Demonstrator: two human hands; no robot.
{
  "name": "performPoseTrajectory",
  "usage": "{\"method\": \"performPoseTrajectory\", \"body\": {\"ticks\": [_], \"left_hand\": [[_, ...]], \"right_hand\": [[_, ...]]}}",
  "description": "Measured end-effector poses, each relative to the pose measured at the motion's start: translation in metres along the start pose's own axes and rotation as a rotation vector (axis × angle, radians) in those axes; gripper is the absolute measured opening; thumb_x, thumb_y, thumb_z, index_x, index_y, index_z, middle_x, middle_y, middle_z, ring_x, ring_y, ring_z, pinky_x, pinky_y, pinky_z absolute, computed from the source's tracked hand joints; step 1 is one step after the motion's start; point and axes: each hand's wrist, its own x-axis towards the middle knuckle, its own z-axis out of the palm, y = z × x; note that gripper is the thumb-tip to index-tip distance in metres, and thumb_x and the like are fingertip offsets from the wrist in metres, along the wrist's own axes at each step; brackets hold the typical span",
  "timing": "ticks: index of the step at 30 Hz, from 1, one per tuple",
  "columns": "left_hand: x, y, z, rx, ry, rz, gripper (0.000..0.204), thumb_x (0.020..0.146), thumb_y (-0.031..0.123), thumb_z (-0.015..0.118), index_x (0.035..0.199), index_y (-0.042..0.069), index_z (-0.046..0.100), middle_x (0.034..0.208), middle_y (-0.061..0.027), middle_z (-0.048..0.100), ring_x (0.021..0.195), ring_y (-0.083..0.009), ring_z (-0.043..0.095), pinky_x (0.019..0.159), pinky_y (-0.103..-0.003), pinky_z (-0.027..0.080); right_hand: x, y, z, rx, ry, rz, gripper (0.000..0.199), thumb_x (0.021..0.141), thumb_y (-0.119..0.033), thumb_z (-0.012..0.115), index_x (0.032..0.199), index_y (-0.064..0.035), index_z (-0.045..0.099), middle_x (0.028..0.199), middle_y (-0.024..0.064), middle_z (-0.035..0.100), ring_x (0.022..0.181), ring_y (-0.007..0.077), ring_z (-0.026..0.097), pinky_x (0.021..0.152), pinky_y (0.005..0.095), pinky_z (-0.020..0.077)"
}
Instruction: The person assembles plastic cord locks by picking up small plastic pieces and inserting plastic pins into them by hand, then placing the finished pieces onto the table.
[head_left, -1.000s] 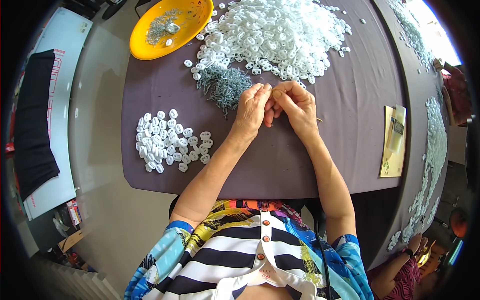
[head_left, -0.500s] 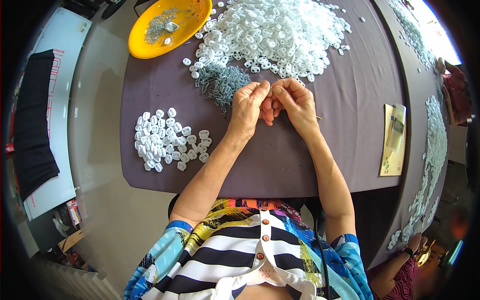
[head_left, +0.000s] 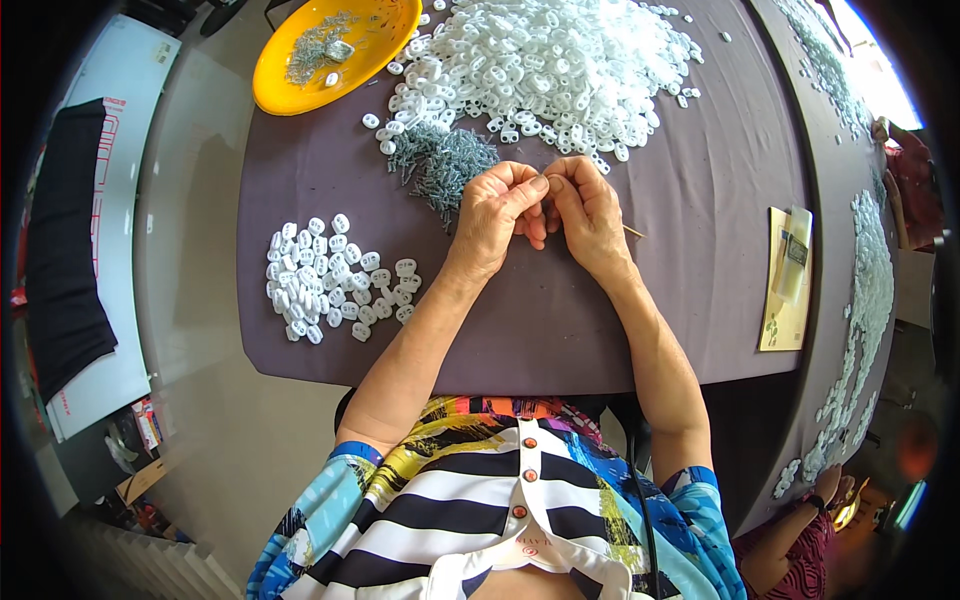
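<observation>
My left hand (head_left: 498,215) and my right hand (head_left: 592,215) meet over the table, thumbs and fingertips pinched together. Whatever they pinch is hidden or too small to name. Just beyond my left hand lies a heap of small grey screws (head_left: 445,172). Behind both hands spreads a large mound of white oval plastic pieces (head_left: 555,70) with holes in them. A smaller group of white plastic pieces (head_left: 318,280) lies to the left of my left forearm. A thin tan stick (head_left: 633,231) pokes out beside my right hand.
A yellow dish (head_left: 375,70) with small metal parts stands at the far left of the purple-brown tablecloth (head_left: 540,340). On the right lie a tan card (head_left: 772,325) and a clear packet (head_left: 793,265). More white pieces (head_left: 868,290) cover another table, where a person's hand (head_left: 830,485) shows.
My fingertips have shifted slightly and stay pinched together. More of the thin stick shows beside my right hand. The whole view has shifted a little.
</observation>
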Motion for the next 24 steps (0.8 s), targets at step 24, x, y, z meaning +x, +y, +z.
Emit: {"method": "performPoseTrajectory", "body": {"ticks": [24], "left_hand": [[-0.004,-0.001,0.004,0.733,0.129,0.442,0.015,0.080,0.002,0.058,0.094,-0.002,0.060,0.067,-0.0064,0.061,0.052,-0.0117,0.057,0.046,-0.024,0.045]], "right_hand": [[0.001,-0.003,-0.003,0.013,-0.030,0.059,0.014,0.090,-0.012,0.045,0.085,-0.0007,0.049,0.065,0.0006,0.049,0.050,0.0056,0.046,0.045,0.0194,0.0379]]}}
